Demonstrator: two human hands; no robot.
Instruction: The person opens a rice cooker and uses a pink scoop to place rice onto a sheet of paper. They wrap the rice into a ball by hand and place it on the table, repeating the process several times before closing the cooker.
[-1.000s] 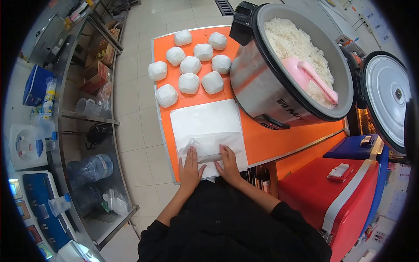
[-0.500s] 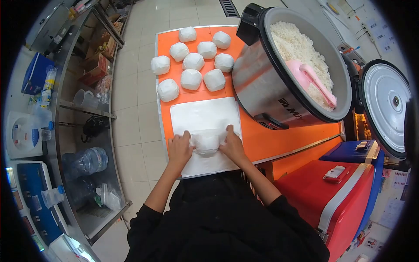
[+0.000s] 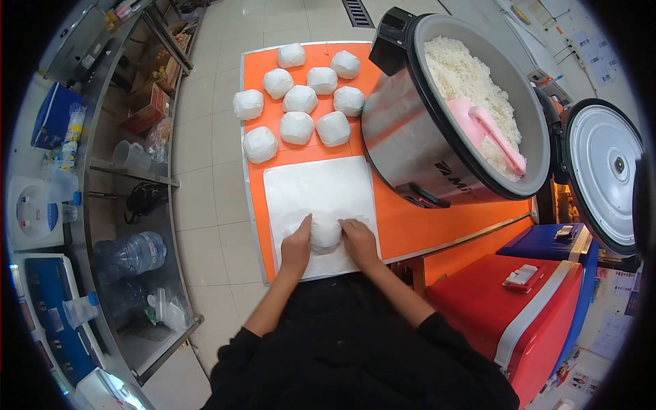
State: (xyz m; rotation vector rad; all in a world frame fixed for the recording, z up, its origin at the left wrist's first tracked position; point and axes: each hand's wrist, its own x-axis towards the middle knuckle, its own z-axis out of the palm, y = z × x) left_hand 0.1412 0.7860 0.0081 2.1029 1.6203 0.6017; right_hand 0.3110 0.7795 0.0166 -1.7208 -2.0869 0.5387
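A round packet in white paper (image 3: 326, 233) sits near the front edge of the white paper sheets (image 3: 316, 184). My left hand (image 3: 295, 250) closes on its left side, thumb and fingers along the folded paper. From the right, my right hand (image 3: 359, 243) pinches the packet's opposite side with bent fingers. What the wrapper holds is hidden. Beyond the sheets, several similar white packets (image 3: 296, 128) stand in loose rows on the orange tabletop (image 3: 424, 229).
A large rice cooker (image 3: 410, 147) full of white rice (image 3: 471, 75) stands right of the sheets, a pink scoop (image 3: 486, 137) resting inside. Its lid (image 3: 605, 171) hangs open. A red cooler box (image 3: 492, 294) is at the right, metal shelving (image 3: 140, 287) at the left.
My hands have drawn closer together and slightly toward my body, pressing in the packet's sides. The loose paper ends that stuck out sideways are now gathered in, and the packet looks rounder.
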